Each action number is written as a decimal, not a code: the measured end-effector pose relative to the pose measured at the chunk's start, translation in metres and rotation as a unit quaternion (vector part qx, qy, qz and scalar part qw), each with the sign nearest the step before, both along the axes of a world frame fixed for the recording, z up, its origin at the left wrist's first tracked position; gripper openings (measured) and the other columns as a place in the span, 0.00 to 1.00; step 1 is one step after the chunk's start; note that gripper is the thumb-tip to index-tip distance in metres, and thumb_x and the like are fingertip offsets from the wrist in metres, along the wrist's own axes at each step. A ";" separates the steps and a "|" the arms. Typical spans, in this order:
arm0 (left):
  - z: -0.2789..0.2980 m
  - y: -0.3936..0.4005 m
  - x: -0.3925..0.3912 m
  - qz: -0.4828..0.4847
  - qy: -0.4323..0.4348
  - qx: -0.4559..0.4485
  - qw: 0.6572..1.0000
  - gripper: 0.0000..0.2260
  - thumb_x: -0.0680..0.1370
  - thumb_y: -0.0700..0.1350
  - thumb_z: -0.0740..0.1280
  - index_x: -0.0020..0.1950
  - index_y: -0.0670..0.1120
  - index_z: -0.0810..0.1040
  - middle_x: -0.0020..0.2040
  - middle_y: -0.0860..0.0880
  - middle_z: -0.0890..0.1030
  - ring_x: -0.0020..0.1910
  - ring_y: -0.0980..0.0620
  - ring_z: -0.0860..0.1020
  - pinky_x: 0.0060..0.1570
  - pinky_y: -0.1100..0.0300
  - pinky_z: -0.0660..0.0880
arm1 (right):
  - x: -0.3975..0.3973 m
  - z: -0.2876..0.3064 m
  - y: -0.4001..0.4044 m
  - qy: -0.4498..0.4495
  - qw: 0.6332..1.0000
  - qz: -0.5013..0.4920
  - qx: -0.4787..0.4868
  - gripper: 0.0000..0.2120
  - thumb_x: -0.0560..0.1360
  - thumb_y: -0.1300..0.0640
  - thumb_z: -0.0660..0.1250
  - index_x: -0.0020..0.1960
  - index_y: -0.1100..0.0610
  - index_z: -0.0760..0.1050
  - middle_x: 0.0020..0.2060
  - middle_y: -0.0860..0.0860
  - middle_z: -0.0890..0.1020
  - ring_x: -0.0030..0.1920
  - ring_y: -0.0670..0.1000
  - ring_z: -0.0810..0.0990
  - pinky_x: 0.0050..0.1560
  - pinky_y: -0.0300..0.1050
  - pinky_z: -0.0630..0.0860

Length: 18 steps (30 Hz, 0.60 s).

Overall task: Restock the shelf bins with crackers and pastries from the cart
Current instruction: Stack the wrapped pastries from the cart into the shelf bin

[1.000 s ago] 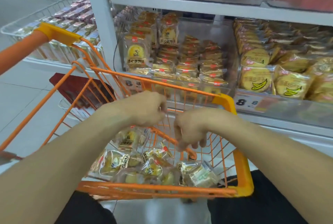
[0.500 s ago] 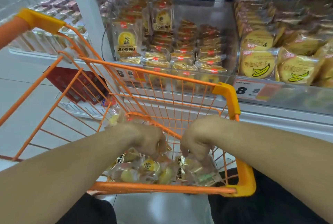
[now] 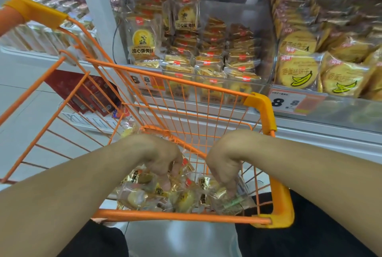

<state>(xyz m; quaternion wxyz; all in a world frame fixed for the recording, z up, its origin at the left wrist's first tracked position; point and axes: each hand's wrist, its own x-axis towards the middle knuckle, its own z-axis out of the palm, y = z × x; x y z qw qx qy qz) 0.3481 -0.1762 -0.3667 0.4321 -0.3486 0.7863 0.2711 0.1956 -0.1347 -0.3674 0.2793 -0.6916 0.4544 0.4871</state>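
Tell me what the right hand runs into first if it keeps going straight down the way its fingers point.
The right hand points down into the orange cart. Its fingertips already seem to be at the clear pastry packets heaped on the bottom, so those come first, though depth is hard to judge.

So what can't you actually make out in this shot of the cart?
Head view only:
- Fingertips of the left hand and right hand: buried in the pastry packets, so the grip is unclear.
- Cart floor: covered by packets.
- Small print on the price tag: too small.
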 end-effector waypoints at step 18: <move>0.036 -0.032 0.016 0.280 0.223 -0.186 0.915 0.21 0.84 0.55 0.54 0.47 0.41 0.75 0.32 0.43 0.81 0.28 0.50 0.78 0.29 0.60 0.70 | -0.038 0.065 -0.004 -0.293 0.862 -0.372 -0.182 0.17 0.83 0.48 0.61 0.62 0.62 0.69 0.40 0.58 0.87 0.37 0.54 0.88 0.44 0.53 0.85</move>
